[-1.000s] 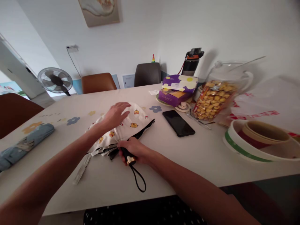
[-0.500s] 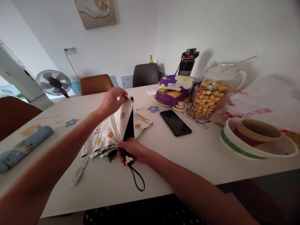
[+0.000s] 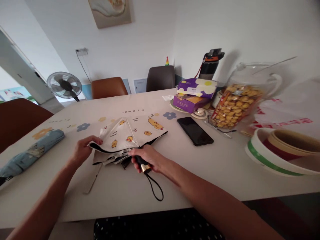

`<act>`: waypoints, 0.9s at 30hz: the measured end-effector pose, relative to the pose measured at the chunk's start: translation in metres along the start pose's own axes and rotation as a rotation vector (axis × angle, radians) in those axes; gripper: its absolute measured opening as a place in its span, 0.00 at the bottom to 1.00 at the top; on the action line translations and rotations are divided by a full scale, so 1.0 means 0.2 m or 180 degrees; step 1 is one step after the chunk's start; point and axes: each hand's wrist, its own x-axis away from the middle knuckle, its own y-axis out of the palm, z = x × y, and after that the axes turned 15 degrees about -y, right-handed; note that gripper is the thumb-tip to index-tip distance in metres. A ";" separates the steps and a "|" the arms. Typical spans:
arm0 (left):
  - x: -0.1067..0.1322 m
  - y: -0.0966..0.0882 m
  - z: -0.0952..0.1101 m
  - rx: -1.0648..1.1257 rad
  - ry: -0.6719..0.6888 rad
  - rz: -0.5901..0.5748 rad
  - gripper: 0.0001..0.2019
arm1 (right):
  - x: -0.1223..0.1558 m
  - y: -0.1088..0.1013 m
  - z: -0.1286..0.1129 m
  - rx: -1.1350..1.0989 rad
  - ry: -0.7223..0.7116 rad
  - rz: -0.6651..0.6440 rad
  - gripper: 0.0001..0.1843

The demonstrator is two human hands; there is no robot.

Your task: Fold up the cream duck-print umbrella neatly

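Note:
A white umbrella with yellow cartoon prints and a black lining lies half-folded on the table in front of me. My right hand is wrapped round its black handle, whose gold end and black wrist loop stick out toward me. At the canopy's left edge, my left hand pinches a fold of the fabric. The umbrella's pale closing strap trails on the table below. Farther left lies a folded blue umbrella, touched by neither hand.
Right of the umbrella lies a black phone, with glasses beyond it. A snack-filled jug, purple tissue pack, dark bottle and white-green bowl crowd the right. Chairs and a fan stand behind.
My left hand has come down and left, laying a raised canopy fold over to the left side. My right hand keeps its hold on the handle. The view has shifted slightly.

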 end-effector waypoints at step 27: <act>0.02 0.02 -0.02 -0.0249 0.0531 0.0365 0.06 | 0.01 -0.01 -0.01 0.0569 -0.0216 -0.0033 0.17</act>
